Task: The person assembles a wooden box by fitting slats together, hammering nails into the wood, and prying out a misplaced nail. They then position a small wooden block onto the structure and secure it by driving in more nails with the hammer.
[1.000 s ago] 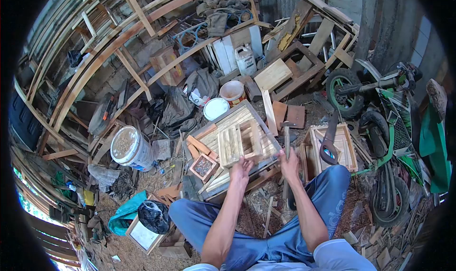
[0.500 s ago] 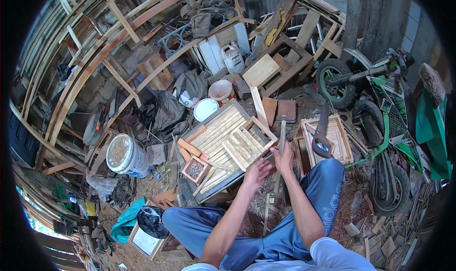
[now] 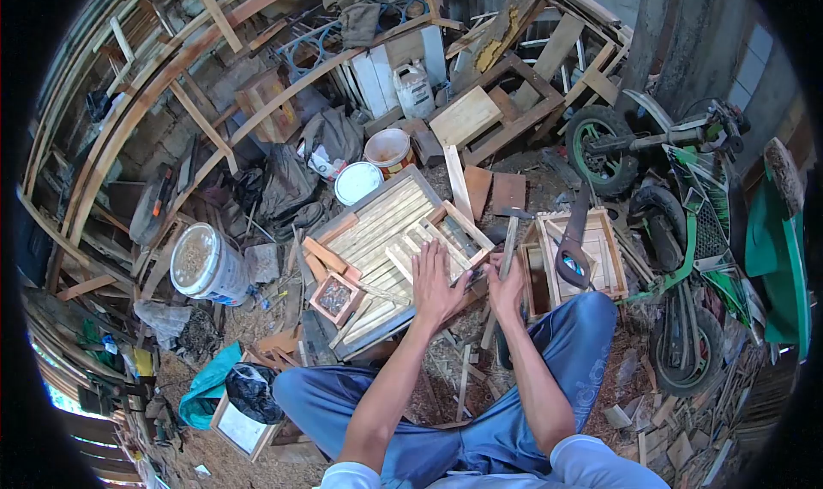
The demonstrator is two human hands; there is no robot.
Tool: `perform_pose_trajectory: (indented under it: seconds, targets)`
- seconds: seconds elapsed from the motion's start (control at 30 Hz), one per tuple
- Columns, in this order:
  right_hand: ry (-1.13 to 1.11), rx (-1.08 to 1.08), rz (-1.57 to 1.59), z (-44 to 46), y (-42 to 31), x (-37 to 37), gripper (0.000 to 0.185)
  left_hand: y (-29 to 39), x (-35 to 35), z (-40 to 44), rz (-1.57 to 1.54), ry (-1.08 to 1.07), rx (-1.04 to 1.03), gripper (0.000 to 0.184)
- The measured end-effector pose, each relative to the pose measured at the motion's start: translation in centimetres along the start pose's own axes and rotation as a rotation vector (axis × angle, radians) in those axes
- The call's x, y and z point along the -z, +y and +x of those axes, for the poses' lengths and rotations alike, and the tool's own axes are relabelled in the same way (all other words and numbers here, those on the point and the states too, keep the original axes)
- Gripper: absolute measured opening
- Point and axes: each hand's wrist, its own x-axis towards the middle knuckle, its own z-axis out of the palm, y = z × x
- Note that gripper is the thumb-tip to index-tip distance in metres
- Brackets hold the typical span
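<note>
My left hand (image 3: 435, 285) lies with its fingers stretched flat over a small slatted wooden frame (image 3: 463, 232). Under that frame is a larger slatted wooden panel (image 3: 377, 240) with a dark border. My right hand (image 3: 506, 290) is wrapped round the wooden handle of a hammer (image 3: 511, 240), close beside the frame's right corner. The hammer's dark head points away from me, and part of the handle is hidden by my fingers. A small wooden box of nails (image 3: 335, 298) sits at the panel's left corner, beside short wood offcuts (image 3: 324, 254).
To the right, a handsaw (image 3: 573, 245) rests across an open wooden box (image 3: 613, 266). A green motorbike (image 3: 686, 258) stands beyond it. Buckets (image 3: 208, 264) stand on the left, and scrap wood (image 3: 669, 438) litters the floor at lower right.
My left hand has moved left from near my right hand and now lies flat on the slatted frame. The right hand keeps the hammer, beside the frame. The whole view has shifted slightly.
</note>
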Motion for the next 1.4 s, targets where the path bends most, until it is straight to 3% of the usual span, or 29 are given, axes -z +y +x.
perform_pose_trajectory:
  seconds: [0.13, 0.27, 0.37, 0.5, 0.67, 0.8, 0.9, 1.0, 1.1, 1.2, 1.4]
  targets:
    - [-0.207, -0.267, 0.282, -0.2, -4.0, 1.3, 0.017, 0.0, -0.4, 0.0, 0.061, 0.032, -0.033, 0.072]
    - [-0.228, 0.011, -0.062, -0.9, -5.8, 3.1, 0.029, 0.2, -0.5, 0.0, 0.056, 0.069, -0.044, 0.068]
    - [-0.425, -0.312, -0.029, -2.0, -5.0, 5.1, 0.032, 0.0, -0.4, 0.0, 0.051, 0.086, -0.047, 0.067]
    - [-0.61, -0.264, -0.239, -3.3, -5.2, 8.3, 0.034, 0.0, -0.5, 0.0, 0.049, 0.071, -0.033, 0.069]
    - [-0.523, -0.268, -0.217, -3.4, -6.5, 8.5, 0.033, 0.0, -0.6, -0.1, 0.054, 0.056, -0.036, 0.07]
    - [-0.656, -0.202, -0.263, -3.2, -6.2, 8.6, 0.029, -0.2, -0.4, -0.2, 0.05, 0.039, -0.037, 0.07]
    - [-0.581, -0.168, -0.229, -3.5, -6.4, 8.0, 0.026, 0.0, -0.4, -0.3, 0.073, 0.036, -0.028, 0.07]
    - [-0.622, -0.02, -0.457, -3.5, -6.9, 7.8, 0.024, 0.0, -0.4, -0.3, 0.081, 0.027, -0.032, 0.07]
    - [-0.498, 0.022, -0.441, -4.1, -8.5, 7.4, 0.021, 0.0, -0.4, -0.3, 0.084, 0.041, -0.032, 0.069]
    - [-0.593, 0.002, -0.623, -3.9, -7.9, 6.9, 0.021, 0.0, -0.2, -0.4, 0.095, 0.001, -0.026, 0.071]
    - [-0.565, -0.021, -0.641, -4.2, -8.6, 6.8, 0.021, 0.0, 0.1, -0.3, 0.08, 0.008, -0.025, 0.069]
